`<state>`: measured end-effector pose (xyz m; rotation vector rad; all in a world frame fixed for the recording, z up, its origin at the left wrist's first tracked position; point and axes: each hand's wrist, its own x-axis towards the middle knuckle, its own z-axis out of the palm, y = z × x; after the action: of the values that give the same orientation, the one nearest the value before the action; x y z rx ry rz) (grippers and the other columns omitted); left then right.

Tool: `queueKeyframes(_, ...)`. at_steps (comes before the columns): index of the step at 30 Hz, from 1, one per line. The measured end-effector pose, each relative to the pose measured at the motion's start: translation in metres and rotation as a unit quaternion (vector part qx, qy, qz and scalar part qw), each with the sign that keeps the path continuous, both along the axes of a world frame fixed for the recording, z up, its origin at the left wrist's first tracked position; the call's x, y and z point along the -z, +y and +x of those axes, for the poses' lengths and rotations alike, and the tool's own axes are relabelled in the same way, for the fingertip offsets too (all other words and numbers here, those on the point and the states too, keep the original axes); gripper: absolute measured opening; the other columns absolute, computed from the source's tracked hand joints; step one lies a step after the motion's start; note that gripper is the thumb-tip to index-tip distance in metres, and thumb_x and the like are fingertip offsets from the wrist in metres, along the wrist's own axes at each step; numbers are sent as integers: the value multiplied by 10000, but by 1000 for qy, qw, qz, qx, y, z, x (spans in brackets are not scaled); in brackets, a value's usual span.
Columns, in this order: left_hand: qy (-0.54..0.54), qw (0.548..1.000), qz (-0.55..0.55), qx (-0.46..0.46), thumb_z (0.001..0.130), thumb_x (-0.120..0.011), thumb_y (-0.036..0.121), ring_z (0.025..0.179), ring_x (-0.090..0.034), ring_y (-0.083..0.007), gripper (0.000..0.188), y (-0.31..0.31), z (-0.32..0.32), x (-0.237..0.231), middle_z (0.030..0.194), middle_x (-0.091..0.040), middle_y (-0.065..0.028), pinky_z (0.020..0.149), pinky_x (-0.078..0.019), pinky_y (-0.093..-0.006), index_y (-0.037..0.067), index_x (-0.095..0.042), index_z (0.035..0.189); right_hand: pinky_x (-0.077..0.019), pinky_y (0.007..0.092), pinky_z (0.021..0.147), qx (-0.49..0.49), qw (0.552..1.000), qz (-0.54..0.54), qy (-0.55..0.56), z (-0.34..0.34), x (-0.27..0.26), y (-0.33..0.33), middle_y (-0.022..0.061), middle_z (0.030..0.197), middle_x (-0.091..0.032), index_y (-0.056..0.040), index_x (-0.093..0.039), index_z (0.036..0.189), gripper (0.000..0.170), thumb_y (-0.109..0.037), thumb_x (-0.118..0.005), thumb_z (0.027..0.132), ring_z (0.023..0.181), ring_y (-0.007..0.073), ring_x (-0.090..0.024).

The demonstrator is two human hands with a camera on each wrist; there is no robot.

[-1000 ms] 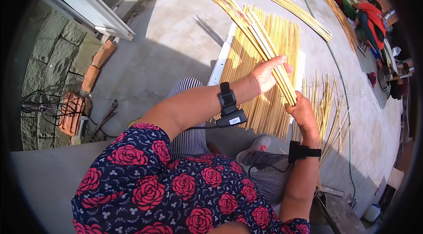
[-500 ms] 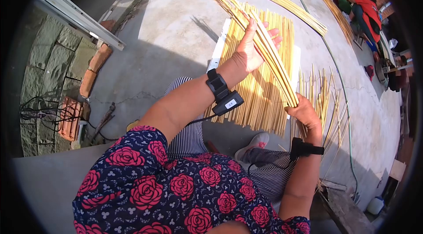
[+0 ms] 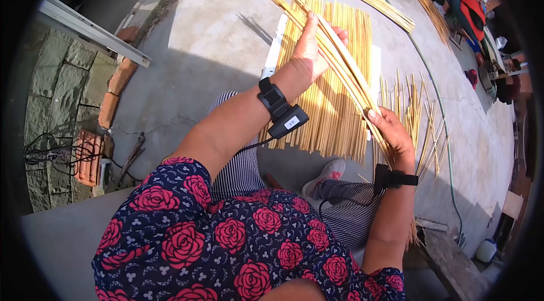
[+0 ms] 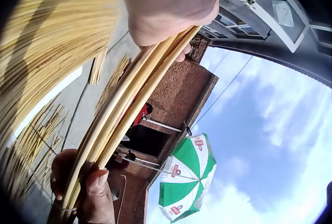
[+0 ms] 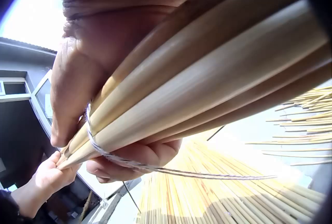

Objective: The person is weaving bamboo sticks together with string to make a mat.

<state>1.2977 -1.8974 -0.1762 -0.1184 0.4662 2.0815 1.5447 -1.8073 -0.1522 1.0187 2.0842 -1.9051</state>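
A small bundle of pale stalks (image 3: 344, 69) with brushy upper ends slants between both hands. Partway up, the left hand (image 3: 309, 54) holds it, thumb in front and fingers behind. Lower down, the right hand (image 3: 392, 130) grips the same stalks, their ends passing below it. In the left wrist view, the right hand's thumb (image 4: 97, 195) lies along the bundle. A thin twisted string (image 5: 171, 170) crosses the stalks (image 5: 171, 97) at the right hand (image 5: 85, 86) in the right wrist view. Beneath the hands lies a wide layer of stalks (image 3: 340, 125) on a white board (image 3: 376, 69).
Loose thin stalks (image 3: 430, 131) lie right of the layer, with another bundle (image 3: 371, 1) beyond. A green hose (image 3: 439, 94) crosses the concrete. A person in red (image 3: 467, 3) is bent over at upper right. Bricks (image 3: 118, 83) line the left wall; a plank (image 3: 453, 261) is at lower right.
The left hand has moved up and left along the bundle, away from the right hand. The right hand has come slightly higher on the stalks, whose ends now extend below it. The head view has shifted slightly.
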Motion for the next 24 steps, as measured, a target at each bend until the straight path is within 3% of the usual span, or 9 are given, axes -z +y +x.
queueKeyframes(8,2,998,-57,-16,928,-503,420,1013,-566,-315,475,4,2,-1,1069,-557,-213,946,-461,-437,-4,-459,1138,-411,273,710,7,997,77,2,-3,-6,-7,42,758,-580,22,-638,978,591,-550,-541,864,748,128,-492)
queueKeyframes(11,-11,996,-89,-23,943,-489,383,1043,-560,-325,442,4,4,0,1107,-551,-219,953,-455,-441,12,-431,1175,-432,307,723,-16,989,139,-48,-4,1,-4,91,752,-594,37,-634,949,626,-570,-506,871,739,163,-511)
queueKeyframes(12,-10,995,-95,-24,947,-486,373,1047,-559,-327,431,3,3,3,1114,-550,-220,952,-454,-442,17,-425,1182,-443,340,747,-21,987,153,-49,-5,-2,-6,139,759,-604,48,-625,944,661,-591,-472,875,748,205,-527)
queueKeyframes(16,14,995,-94,-22,953,-481,343,1050,-561,-331,395,8,-2,9,1125,-551,-217,944,-457,-445,32,-421,1188,-448,379,765,-53,970,226,-77,-9,-8,-5,207,783,-621,44,-616,967,654,-583,-450,885,758,284,-563)
queueKeyframes(23,17,995,-92,-29,958,-472,331,1016,-576,-324,358,4,-1,8,1082,-568,-213,927,-472,-437,26,-448,1144,-456,374,742,-54,959,271,-63,-14,-15,-13,207,754,-613,37,-605,1006,578,-515,-458,915,728,279,-571)
queueKeyframes(24,22,995,-88,-31,959,-471,330,1013,-577,-324,352,4,-2,7,1071,-572,-212,928,-474,-436,26,-454,1135,-459,351,730,-30,968,245,-51,-13,-14,-13,154,772,-628,32,-606,1019,558,-504,-538,881,726,229,-565)
